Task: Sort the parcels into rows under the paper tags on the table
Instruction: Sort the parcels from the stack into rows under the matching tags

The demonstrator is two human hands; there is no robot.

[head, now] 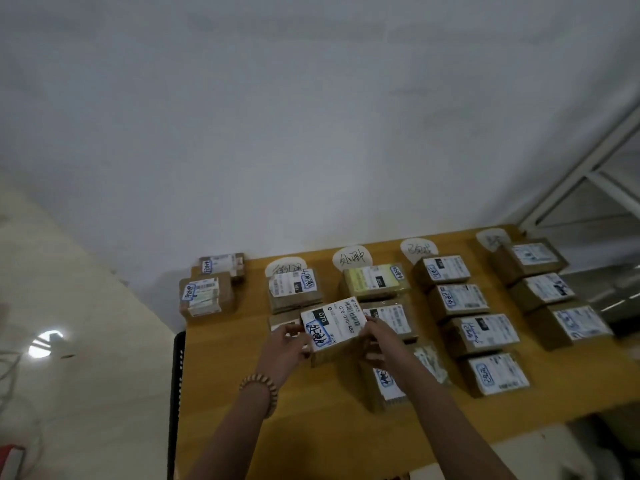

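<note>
Both hands hold one small cardboard parcel [334,327] with a white "070" shipping label above the yellow table [263,427]. My left hand [285,348] grips its left side and my right hand [379,341] grips its right side. White paper tags [352,257] with handwriting lie along the table's far edge. Rows of parcels run toward me under them: a row under the second tag [294,287], a row [375,282] under the third, several parcels [457,301] under the fourth and three [542,289] at the right. My arms hide part of the middle rows.
Two parcels [204,294] stand at the table's far left corner. A white wall rises behind the table. A white metal frame [588,188] stands at the right. The near part of the table top is bare wood. Floor shows at the left.
</note>
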